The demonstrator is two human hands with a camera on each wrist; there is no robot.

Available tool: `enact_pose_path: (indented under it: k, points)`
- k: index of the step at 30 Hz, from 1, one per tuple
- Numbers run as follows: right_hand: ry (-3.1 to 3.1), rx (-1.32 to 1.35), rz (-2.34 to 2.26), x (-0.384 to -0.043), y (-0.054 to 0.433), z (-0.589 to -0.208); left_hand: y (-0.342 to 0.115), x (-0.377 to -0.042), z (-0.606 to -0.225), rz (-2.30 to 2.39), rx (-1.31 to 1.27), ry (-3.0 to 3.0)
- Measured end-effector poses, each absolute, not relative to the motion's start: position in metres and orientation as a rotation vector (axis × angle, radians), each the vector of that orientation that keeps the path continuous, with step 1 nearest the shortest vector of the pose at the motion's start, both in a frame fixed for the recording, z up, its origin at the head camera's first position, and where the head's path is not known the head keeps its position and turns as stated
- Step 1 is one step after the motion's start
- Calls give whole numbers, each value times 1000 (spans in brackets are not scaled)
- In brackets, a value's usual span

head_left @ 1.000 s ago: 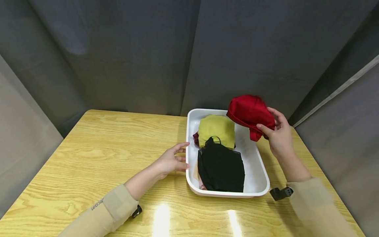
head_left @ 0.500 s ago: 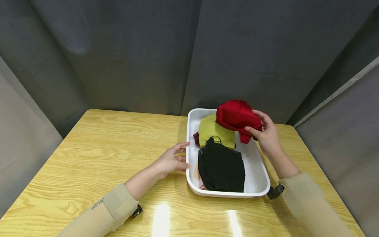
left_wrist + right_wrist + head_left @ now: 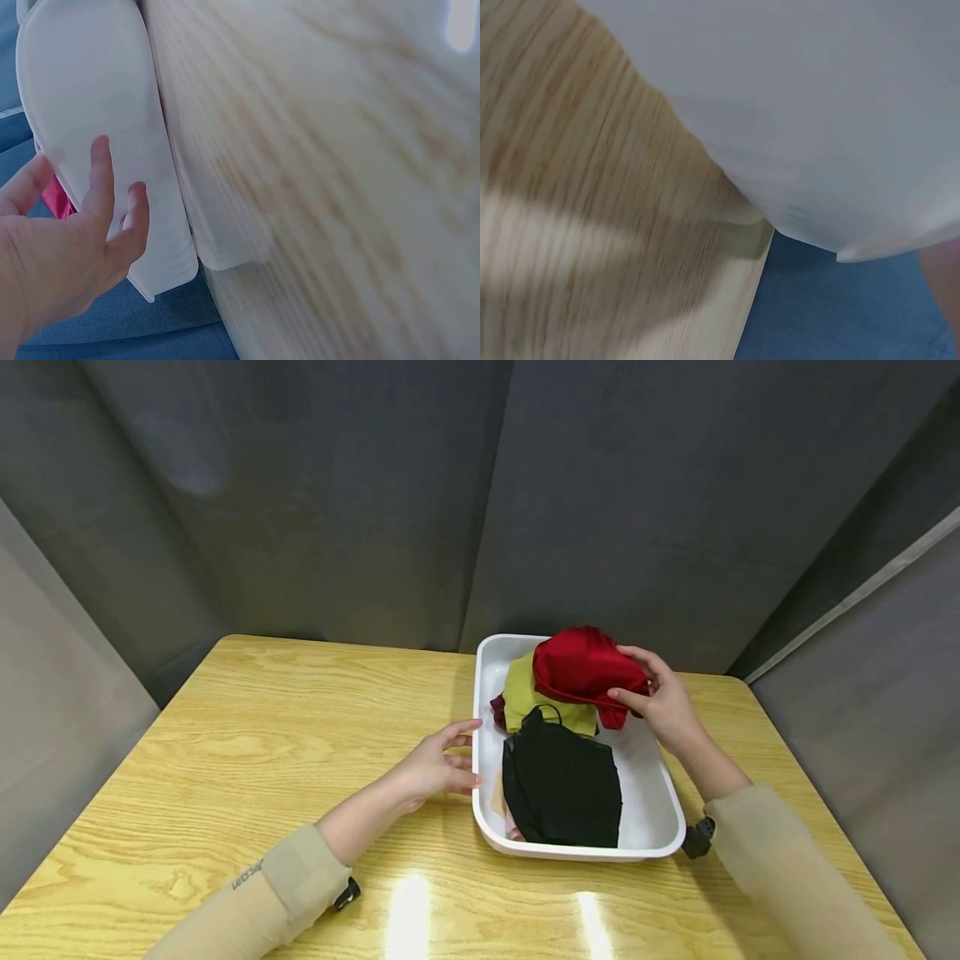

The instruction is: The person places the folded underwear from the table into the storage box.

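Observation:
My right hand [image 3: 669, 708] pinches a red satin garment [image 3: 585, 667] by its right end, thumb on the near side. The garment is domed like a bra cup and a short strap hangs under it. It is over the back of a white plastic bin [image 3: 651, 793], overlapping a folded yellow-green garment [image 3: 520, 697]. Nearer the front of the bin is a folded black garment [image 3: 562, 789] with a thin strap. My left hand [image 3: 431, 767] is at the bin's left side, fingers spread and loosely bent, fingertips right at the wall, also seen in the left wrist view.
Dark red cloth [image 3: 498, 713] shows beside the yellow-green garment, and pale pink cloth [image 3: 512, 827] peeks out under the black one. The bin stands on a wooden table [image 3: 300, 735], close to its back edge. A grey curtain [image 3: 337, 510] hangs behind.
My right hand has carried the red garment left and down, from over the bin's back right corner to over the yellow-green garment. The left hand and the bin have stayed put.

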State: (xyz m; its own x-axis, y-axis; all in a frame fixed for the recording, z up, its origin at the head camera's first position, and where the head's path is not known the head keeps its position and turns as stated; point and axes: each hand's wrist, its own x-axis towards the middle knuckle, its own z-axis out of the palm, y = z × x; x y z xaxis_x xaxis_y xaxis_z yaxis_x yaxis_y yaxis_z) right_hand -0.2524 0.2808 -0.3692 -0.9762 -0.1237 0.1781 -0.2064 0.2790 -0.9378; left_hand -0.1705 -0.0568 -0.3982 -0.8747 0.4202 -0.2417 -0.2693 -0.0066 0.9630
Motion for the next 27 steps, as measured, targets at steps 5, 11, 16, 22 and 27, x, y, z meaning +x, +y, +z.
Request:
enact_pose_path:
  k: [5,11,16,22,27]
  points:
    - [-2498,448,1760,-257,278,-369,-57,-171,-398,1935,150,1816]
    - [-2557,487,1760,-256,269,-362,-57,-171,-398,1942,145,1807]
    - [-2589,525,1761,-260,266,-364,-57,-170,-398,1950,147,1800]
    - [-2654,538,1628,-273,274,-381,-56,-170,-398,1949,152,1802]
    - [-2710,537,1521,-277,278,-390,-56,-170,-398,1942,148,1807]
